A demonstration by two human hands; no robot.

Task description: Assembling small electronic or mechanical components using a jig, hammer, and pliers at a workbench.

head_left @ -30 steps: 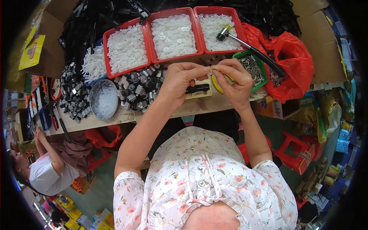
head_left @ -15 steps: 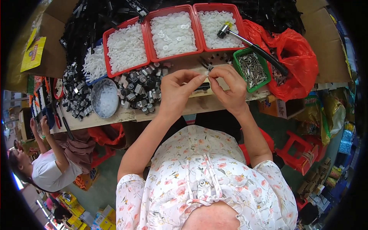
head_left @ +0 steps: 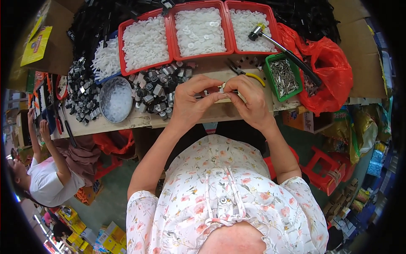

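Observation:
My left hand (head_left: pixel 189 101) and my right hand (head_left: pixel 250 101) meet over the table's front edge, fingers pinched together. Between their fingertips is a small whitish part (head_left: pixel 220 89), mostly covered, so its exact kind does not show. Just beyond the right hand lie pliers (head_left: pixel 256 78) with a yellow handle. Beside my left hand is a heap of small grey and black metal-and-plastic parts (head_left: pixel 158 89). A green tray (head_left: pixel 269 76) of thin metal pins stands to the right of my right hand.
Three red trays (head_left: pixel 173 42) of white plastic pieces line the back. A hammer (head_left: pixel 292 57) rests across the green tray and a red plastic bag (head_left: pixel 334 76). At left are a round metal bowl (head_left: pixel 116 120) and another person (head_left: pixel 53 182). Red stools (head_left: pixel 323 171) stand at right.
The trays and tools sit slightly further right in the picture. The pliers' yellow handle has come into sight beyond my right hand. Both hands still pinch the small part.

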